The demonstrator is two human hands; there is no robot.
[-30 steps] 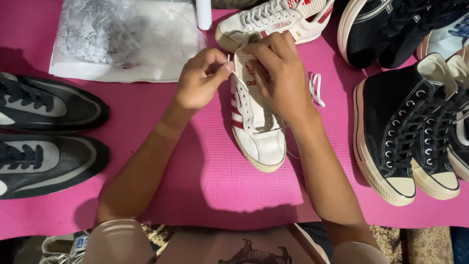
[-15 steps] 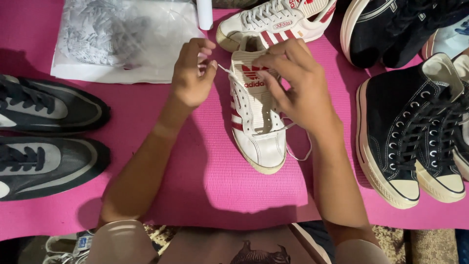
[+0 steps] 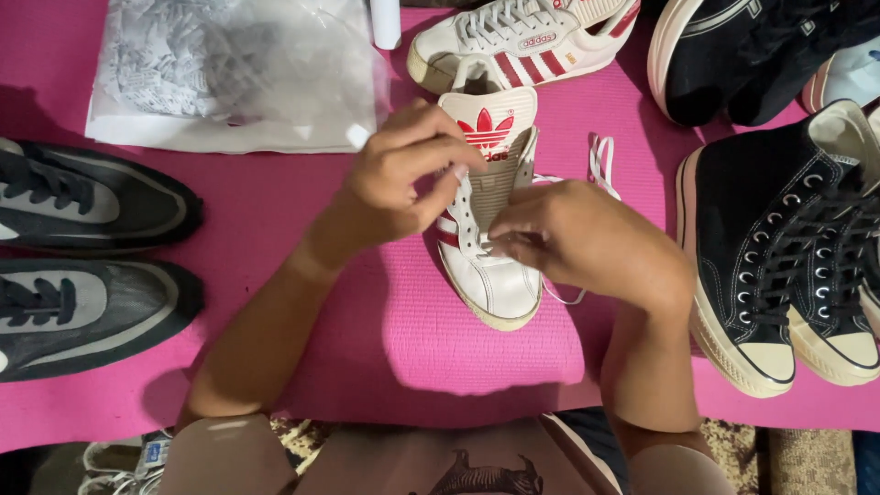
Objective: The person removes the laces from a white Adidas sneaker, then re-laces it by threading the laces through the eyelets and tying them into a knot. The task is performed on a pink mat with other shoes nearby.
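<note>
**On the pink mat: shoe count and your hands**

On the pink mat (image 3: 302, 302), the landmark is the white sneaker with red stripes (image 3: 490, 229) at centre, toe toward you.

Counts:
- 2 white/red sneakers: the centre one, plus its mate (image 3: 522, 41) lying sideways just beyond it.
- 2 dark grey runners (image 3: 87, 257), well left of the centre sneaker.
- 2 black high-tops (image 3: 788, 266), right of it, side by side.
- 1 more black shoe (image 3: 733, 55) at far right beyond them; a pale shoe edge next to it, too cropped to identify.
- 1 clear plastic bag (image 3: 229, 73), beyond and left of the centre sneaker.

Hands:
- Your left hand (image 3: 403, 174) is curled, fingertips pinched at the tongue edge, apparently on the white lace (image 3: 600, 165).
- Your right hand (image 3: 587, 238) is half-closed, fingertips pressed on the eyelet row. Lace pinch there: cannot tell.
</note>
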